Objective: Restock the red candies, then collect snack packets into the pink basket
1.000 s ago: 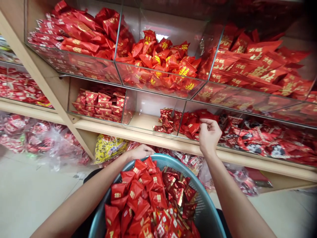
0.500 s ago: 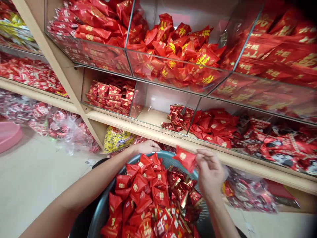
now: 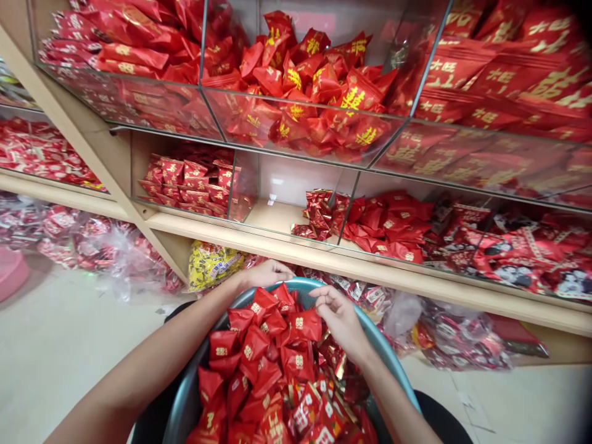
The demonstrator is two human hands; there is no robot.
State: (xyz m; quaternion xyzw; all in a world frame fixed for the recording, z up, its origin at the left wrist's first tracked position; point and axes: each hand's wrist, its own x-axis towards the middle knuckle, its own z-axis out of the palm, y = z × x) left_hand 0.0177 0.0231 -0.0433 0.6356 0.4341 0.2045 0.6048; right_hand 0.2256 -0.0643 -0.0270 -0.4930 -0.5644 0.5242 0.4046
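My left hand (image 3: 269, 272) is closed over the far rim of a teal plastic basket (image 3: 386, 350), its wrist bent and the fingertips partly hidden. My right hand (image 3: 337, 313) hovers over the basket's far right part, fingers loosely curled and apart, with nothing visible between them. Just left of and below its fingertips lies a red packet (image 3: 304, 325) with a gold mark. Similar red packets (image 3: 253, 346) fill the basket's left and middle. Shiny dark red and gold wrapped packets (image 3: 333, 353) lie under my right hand and forearm.
Ahead, a wooden shelf (image 3: 259, 237) holds clear compartments of red packets (image 3: 391, 225); one compartment has only a small heap (image 3: 319, 213). Bagged sweets lie below, including a yellow bag (image 3: 215, 265). A pink basin (image 3: 12, 271) stands far left.
My right hand has moved left and inward over the basket, and the red packet it held up is no longer between its fingers. My left hand stays on the rim. The view has shifted slightly.
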